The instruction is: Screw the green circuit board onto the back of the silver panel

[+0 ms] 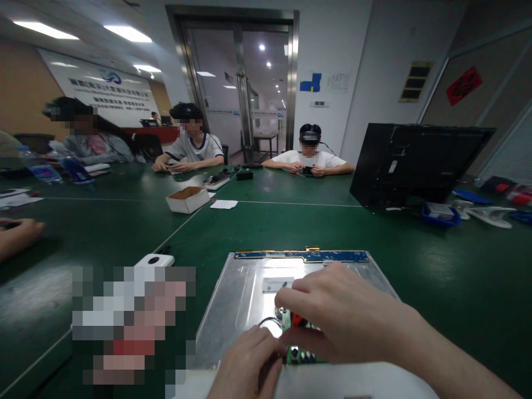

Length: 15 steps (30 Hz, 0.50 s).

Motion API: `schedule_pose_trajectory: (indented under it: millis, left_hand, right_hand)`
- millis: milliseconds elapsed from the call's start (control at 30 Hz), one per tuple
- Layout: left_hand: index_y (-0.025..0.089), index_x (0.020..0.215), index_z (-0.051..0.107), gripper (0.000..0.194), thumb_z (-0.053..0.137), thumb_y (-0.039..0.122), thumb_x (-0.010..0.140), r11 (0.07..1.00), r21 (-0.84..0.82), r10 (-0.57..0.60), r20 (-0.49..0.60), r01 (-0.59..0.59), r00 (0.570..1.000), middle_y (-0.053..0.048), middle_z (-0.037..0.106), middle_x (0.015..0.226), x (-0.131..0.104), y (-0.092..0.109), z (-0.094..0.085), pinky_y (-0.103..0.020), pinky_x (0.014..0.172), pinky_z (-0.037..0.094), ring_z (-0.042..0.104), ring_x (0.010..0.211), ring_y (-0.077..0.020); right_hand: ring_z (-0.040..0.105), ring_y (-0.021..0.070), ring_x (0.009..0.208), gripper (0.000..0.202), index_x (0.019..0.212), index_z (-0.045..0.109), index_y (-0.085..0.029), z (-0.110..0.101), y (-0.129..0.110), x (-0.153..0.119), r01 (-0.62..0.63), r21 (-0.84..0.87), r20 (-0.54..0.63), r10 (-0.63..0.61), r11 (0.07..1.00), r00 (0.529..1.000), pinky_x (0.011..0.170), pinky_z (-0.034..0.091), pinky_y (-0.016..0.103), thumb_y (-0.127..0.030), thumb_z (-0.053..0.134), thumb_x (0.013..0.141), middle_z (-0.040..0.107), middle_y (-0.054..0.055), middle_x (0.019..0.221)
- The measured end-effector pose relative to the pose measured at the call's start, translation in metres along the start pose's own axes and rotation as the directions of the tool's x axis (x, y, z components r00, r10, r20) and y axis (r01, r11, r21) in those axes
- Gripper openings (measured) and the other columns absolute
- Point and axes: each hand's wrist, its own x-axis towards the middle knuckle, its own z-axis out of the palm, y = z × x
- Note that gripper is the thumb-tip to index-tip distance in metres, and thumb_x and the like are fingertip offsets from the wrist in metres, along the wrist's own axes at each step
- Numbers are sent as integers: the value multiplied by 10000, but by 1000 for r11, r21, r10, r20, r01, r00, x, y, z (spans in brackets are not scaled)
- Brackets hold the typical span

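A silver metal display panel (224, 310) lies in front of me, with a narrow blue circuit strip (349, 256) along its far edge. On its near part sits a green circuit board (308, 357), largely covered by my hands. My right hand (332, 310) arches over the board, fingers curled around a small red object (297, 320) whose kind is hidden. Close beside it, my left hand (247, 360) is closed at the board's left edge; what its fingers pinch cannot be made out. A thin dark cable (270, 320) curves between the hands on the panel.
A white device (155, 260) lies left of the panel, near a blurred-out patch. Farther off stand an open white box (188, 199) and a black monitor (415, 163). A blue tray (440, 215) is at right. Several people sit around the green table (291, 221); another person's hand (19, 235) rests at left.
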Motion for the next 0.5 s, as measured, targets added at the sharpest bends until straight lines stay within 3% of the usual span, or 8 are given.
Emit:
schedule_pose_trajectory:
  millis: [133, 333, 500]
  left_hand:
    - [205, 884, 634, 199, 480, 93, 826, 1000, -8, -3, 2, 3, 1000, -61, 664, 898, -1, -1, 1, -298, 759, 513, 625, 848, -210]
    - [214, 866, 622, 187, 479, 97, 837, 1000, -8, -10, 25, 10, 1000, -43, 665, 874, -1, -1, 2, -288, 731, 509, 623, 834, -207]
    - [208, 874, 629, 184, 473, 117, 842, 1000, -7, -3, 36, 3, 999, -55, 660, 877, 1, 1, -1, -292, 743, 515, 620, 842, -210]
  right_hand:
    - [538, 129, 630, 163, 887, 557, -196, 0, 0, 0, 14, 2, -18, -14, 1000, 1000, 497, 218, 288, -345, 504, 929, 646, -2, 790]
    - [534, 127, 687, 171, 934, 530, -182, -4, -3, -4, 58, 113, 3, -59, 992, 998, 498, 268, 270, -220, 583, 776, 622, 9, 903]
    - [526, 121, 650, 91, 925, 542, -194, -4, -2, -3, 45, 100, 10, -46, 994, 999, 493, 231, 270, -203, 536, 835, 641, -6, 849]
